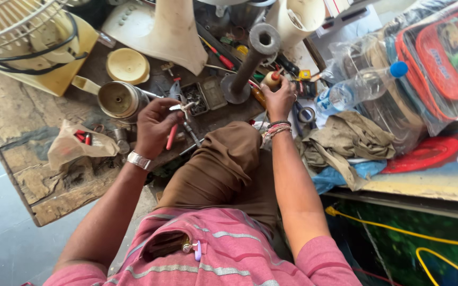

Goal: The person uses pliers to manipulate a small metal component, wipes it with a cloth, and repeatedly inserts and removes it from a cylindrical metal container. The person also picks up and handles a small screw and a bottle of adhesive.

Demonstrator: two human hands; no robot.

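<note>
While the person sits at a cluttered wooden counter (38,180), the left hand (155,126) holds a small metal part (182,107) just beside the round metal cup (120,99), on the cup's near right. The fingers (161,108) of this hand are curled nearly closed, with the part pinched at the fingertips. A red-handled tool (172,136) hangs below the same hand; whether the palm grips it cannot be told. The left forearm rises from the lower frame toward the cup, with a metal watch (139,160) at the wrist.

The right hand (280,99) lies well to the right of the cup, beyond a dark upright pipe stand (250,63). It is closed around a small bottle with a red cap (273,79), which sits at the top of the fist, near the foot of the stand. The right arm extends straight forward, with beaded bands (276,129) at the wrist.

Between cup and stand sits a small tray of screws (196,99). Left of the cup and nearer the person lies a crumpled bag (72,145). Far right of the cup, a clear water bottle with a blue cap (361,87) lies on its side.
</note>
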